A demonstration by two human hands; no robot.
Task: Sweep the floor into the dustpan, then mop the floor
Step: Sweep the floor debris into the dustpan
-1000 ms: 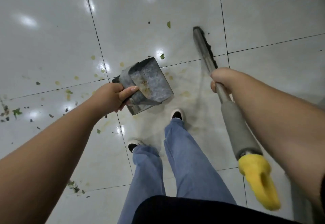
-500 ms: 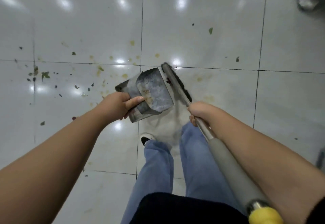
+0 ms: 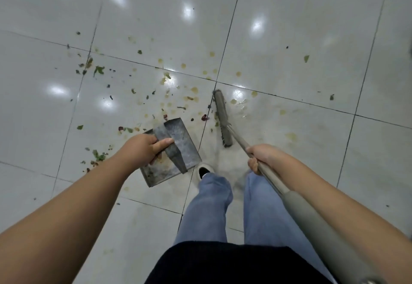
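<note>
Metal dustpan (image 3: 178,141) I'm gripping in my left hand (image 3: 142,148), broom (image 3: 223,123) handle clenched in my right hand (image 3: 263,155); sweeping risks smearing wet stains (image 3: 194,89).

Dull grey dustpan (image 3: 178,141), grey broom (image 3: 223,121), glossy white tiles (image 3: 289,16), green, seemingly leafy scraps (image 3: 98,69), blue trousers (image 3: 209,205).

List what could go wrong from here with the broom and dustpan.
1. The dustpan, gripped by the left hand, looks lifted and tilted, so anything already in it might slide out.
2. Yellowish wet spots lie among the leaf scraps; the broom head may smear them rather than gather them.
3. Scraps are spread wide to the left, away from the broom that the right hand holds, so some could be missed.
</note>
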